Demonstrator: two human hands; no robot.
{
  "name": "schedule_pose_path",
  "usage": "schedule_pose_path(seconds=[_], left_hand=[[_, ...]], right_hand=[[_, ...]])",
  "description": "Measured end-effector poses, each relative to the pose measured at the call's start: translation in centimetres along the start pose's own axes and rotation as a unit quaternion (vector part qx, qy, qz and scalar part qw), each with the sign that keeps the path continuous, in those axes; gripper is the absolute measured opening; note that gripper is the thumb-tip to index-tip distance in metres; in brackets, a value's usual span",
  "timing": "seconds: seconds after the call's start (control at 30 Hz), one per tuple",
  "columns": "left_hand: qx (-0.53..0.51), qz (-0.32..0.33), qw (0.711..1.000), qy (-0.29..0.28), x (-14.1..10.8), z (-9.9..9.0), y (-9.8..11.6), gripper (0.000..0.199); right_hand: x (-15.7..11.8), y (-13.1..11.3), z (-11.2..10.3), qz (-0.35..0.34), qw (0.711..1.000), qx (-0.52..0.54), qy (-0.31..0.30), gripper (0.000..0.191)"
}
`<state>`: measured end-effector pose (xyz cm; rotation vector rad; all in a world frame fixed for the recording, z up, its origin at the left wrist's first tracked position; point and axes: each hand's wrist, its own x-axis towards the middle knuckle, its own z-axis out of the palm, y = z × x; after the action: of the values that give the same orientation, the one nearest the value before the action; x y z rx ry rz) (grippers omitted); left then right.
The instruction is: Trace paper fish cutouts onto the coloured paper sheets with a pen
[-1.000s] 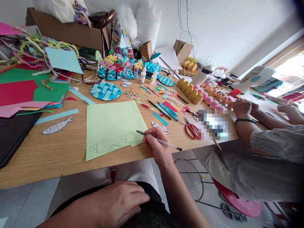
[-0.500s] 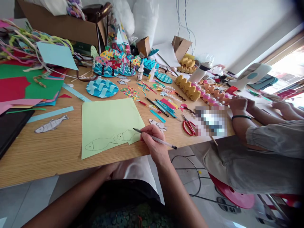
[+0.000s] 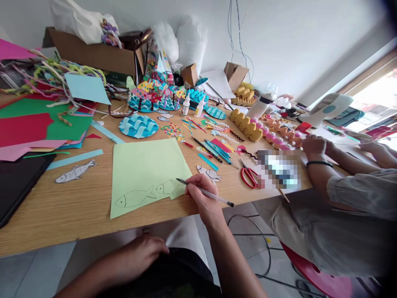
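My right hand (image 3: 204, 198) holds a slim pen with a clear barrel (image 3: 214, 196) in a narrow pinch, thumb and fingers closed around it near the writing end. The pen slants across the near right part of a pale green sheet of paper (image 3: 149, 161): its dark tip points left and slightly far, its capped-looking back end points right and near. The tip is at the upper edge of a small fish outline (image 3: 166, 188); I cannot tell from this remote view whether it touches the paper.

The small outline lies just left of my right hand, which covers the area beside its tail end. To its left is a larger pencil-thin fish outline (image 3: 136, 199). Both run roughly left to right, heads to the left, along the sheet's near edge.

My left hand (image 3: 139, 256) is farther from the drawings, over the lap and below the wooden tabletop (image 3: 77, 207). Its fingers are loosely curled; I cannot tell whether they grip any cloth.

The sheet lies flat between a grey-striped paper fish (image 3: 76, 171) on the left and more paper fish cutouts (image 3: 211, 174) on the right. Red-handled scissors (image 3: 248, 178) lie farther right, and beyond them another person's hands (image 3: 314, 147) are together.
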<state>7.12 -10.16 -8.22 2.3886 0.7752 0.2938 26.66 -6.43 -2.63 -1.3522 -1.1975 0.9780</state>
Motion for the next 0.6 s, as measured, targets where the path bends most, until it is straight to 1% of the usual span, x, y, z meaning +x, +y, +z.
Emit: schedule_pose_path(seconds=[0.07,0.1,0.13,0.17,0.2,0.23,0.27,0.3,0.33,0.47,0.6], left_hand=[[-0.049,0.045,0.998,-0.009,-0.7,-2.3,1.8,0.033],[-0.059,0.095,0.994,0.014,-0.8,-3.4,2.7,0.034],[-0.047,0.123,0.990,0.056,-0.8,-4.5,3.4,0.035],[-0.006,0.127,0.988,0.091,-0.7,-5.5,3.9,0.037],[0.058,0.119,0.983,0.124,-0.4,-6.2,4.2,0.038],[0.115,0.103,0.972,0.177,0.0,-6.7,4.2,0.040],[0.162,0.089,0.959,0.215,0.4,-7.0,4.0,0.041],[0.197,0.081,0.947,0.241,0.8,-7.0,3.5,0.042],[0.222,0.073,0.940,0.248,1.3,-6.8,3.0,0.040],[0.264,0.037,0.934,0.239,2.5,-5.4,1.3,0.036],[0.278,0.026,0.939,0.203,2.9,-4.6,1.0,0.039]], right_hand=[[-0.1,-0.2,0.1,0.001,1.000,-0.003,-0.001,0.006],[-0.1,-0.3,0.1,0.001,1.000,-0.007,-0.002,0.007],[-0.2,-0.4,0.2,-0.002,1.000,-0.014,-0.003,0.007],[-0.3,-0.4,0.3,-0.009,1.000,-0.025,-0.004,0.007],[-0.3,-0.5,0.4,-0.018,0.999,-0.041,-0.005,0.007],[-0.4,-0.6,0.5,-0.027,0.998,-0.061,-0.005,0.007],[-0.4,-0.6,0.6,-0.035,0.996,-0.081,-0.007,0.007],[-0.5,-0.5,0.7,-0.041,0.994,-0.100,-0.012,0.006],[-0.5,-0.4,0.9,-0.046,0.992,-0.117,-0.017,0.006],[-0.4,0.1,1.2,-0.074,0.983,-0.163,-0.030,0.004],[-0.4,0.6,1.4,-0.101,0.975,-0.198,-0.022,0.005]])
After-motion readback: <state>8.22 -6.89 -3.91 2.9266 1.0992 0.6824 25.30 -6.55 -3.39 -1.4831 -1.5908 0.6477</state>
